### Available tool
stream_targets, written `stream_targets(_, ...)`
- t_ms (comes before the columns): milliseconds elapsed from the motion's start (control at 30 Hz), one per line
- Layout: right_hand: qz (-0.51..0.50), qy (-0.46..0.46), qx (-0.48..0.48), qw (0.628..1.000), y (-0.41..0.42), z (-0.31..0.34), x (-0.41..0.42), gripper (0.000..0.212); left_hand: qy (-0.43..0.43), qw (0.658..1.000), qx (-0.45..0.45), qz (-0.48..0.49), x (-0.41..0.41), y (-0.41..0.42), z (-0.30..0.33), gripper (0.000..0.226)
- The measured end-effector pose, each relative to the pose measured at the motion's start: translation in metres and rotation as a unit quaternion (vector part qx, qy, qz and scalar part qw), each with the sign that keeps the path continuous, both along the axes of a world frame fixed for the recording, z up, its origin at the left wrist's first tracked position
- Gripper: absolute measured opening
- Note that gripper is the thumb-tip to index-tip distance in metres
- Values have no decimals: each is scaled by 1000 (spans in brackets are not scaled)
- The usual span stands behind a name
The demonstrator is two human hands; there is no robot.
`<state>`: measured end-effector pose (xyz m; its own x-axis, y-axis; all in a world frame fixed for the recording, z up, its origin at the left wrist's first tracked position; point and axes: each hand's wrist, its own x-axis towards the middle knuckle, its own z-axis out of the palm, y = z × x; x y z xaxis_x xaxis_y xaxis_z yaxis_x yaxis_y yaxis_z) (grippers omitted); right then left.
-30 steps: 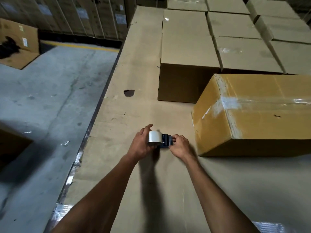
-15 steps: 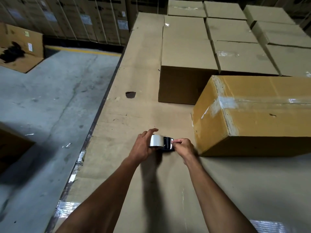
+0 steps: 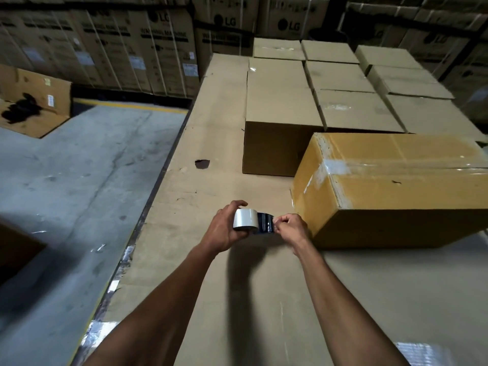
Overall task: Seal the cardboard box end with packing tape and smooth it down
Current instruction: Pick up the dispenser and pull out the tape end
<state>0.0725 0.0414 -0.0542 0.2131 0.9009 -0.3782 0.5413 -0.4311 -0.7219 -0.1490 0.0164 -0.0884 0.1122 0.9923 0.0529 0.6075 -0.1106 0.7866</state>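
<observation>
Centre of frame, above the cardboard-covered worktop (image 3: 264,299): the left hand (image 3: 224,231) has its fingers curled closed around the roll of packing tape (image 3: 245,220), thumb over the top. The right hand (image 3: 290,228) pinches its fingertips tight on the dark pulled-out end of the tape (image 3: 265,224), just right of the roll. The roll's axis runs roughly left to right across the frame. The cardboard box (image 3: 396,191) lies on the worktop at centre right, just beside the right hand, long axis running off the right edge; its near end faces left toward the hands, with clear tape already visible along its top seam and corner. Stacked cartons (image 3: 163,48) along the upper edge read "LG" and "WASHING MACHINE". Plain sealed boxes (image 3: 343,83) stand in rows at upper right.
</observation>
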Motion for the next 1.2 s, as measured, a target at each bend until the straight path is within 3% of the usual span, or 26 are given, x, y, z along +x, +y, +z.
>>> stream_targets(367,-21,37,39,998,1,28,8,17,-38,999,35,14,-4,-13,33,80)
stream_targets(733,-44,98,65,992,5,40,14,14,-86,996,10,22,-5,-10,52,119)
stream_targets(967,-55,193,58,978,5,64,15,24,-120,992,-1,26,-7,-4,63,125)
stream_targets(1200,-114,335,24,935,2,81,9,13,-152,988,5,16,-15,0,69,122)
